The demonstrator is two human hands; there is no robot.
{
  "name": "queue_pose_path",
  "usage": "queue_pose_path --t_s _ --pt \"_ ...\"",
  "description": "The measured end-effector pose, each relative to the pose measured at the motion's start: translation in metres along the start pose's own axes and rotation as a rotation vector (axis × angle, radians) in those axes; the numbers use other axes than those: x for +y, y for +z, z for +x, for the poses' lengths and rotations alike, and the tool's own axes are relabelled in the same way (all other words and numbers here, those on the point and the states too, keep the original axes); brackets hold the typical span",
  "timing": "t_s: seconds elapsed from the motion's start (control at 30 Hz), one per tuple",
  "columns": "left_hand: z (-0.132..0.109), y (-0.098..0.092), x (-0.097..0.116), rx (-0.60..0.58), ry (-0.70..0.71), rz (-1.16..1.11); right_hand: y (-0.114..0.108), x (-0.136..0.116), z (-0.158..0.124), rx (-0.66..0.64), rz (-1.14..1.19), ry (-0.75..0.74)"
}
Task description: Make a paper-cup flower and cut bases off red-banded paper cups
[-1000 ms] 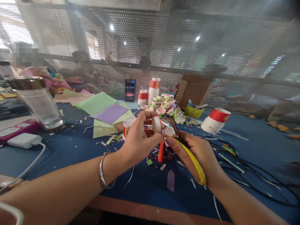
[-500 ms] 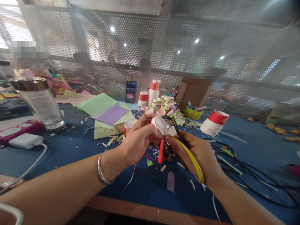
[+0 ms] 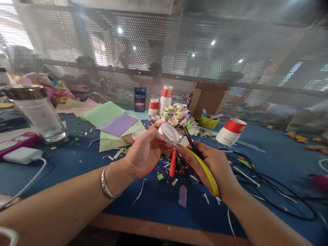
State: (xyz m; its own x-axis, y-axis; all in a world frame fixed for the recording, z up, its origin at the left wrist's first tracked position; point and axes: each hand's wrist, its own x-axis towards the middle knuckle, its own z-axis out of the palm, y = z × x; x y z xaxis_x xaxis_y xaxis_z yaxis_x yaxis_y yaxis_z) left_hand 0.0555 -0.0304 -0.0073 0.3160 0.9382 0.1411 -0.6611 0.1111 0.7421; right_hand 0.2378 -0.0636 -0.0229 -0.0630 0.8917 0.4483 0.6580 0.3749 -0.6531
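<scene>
My left hand [image 3: 143, 153] pinches a short, cut-down paper cup [image 3: 168, 133], white with a thin red line at its rim, held tilted above the table. Close beside it, my right hand [image 3: 210, 164] is closed round a tool with a curved yellow grip [image 3: 205, 167]. A slim dark piece [image 3: 189, 136] points up and forward from the same hand; whether it belongs to the yellow grip I cannot tell. Just below the cup is an orange rod-like thing [image 3: 173, 164]. Behind my left fingers a red-and-white paper cup [image 3: 137, 134] is partly hidden.
Beyond the hands lie a pile of decorated cup pieces [image 3: 179, 114], stacked paper cups [image 3: 166, 102], a phone [image 3: 139, 99] and a yellow-green container [image 3: 208, 122]. A cup stack [image 3: 230, 133] and black cables [image 3: 266, 181] sit right; coloured paper [image 3: 119, 124] and a glass bottle [image 3: 38, 114] left.
The cut-down cup has turned in my left fingers, showing more of its inside. Both hands stay close together, and the whole view has shifted slightly.
</scene>
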Motion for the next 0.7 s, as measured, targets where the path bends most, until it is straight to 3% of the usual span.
queue_pose_path --t_s 0.37,0.6,0.7 --pt "-0.006 -0.004 -0.008 -0.039 0.103 0.293 -0.006 0.0 0.0 -0.014 0.014 0.039" --pt "-0.011 -0.007 -0.011 -0.207 0.215 0.521 -0.009 0.001 0.003 0.043 0.057 0.062" --pt "-0.011 -0.013 -0.014 -0.218 0.248 0.595 -0.01 0.002 0.004 0.047 0.074 0.069"
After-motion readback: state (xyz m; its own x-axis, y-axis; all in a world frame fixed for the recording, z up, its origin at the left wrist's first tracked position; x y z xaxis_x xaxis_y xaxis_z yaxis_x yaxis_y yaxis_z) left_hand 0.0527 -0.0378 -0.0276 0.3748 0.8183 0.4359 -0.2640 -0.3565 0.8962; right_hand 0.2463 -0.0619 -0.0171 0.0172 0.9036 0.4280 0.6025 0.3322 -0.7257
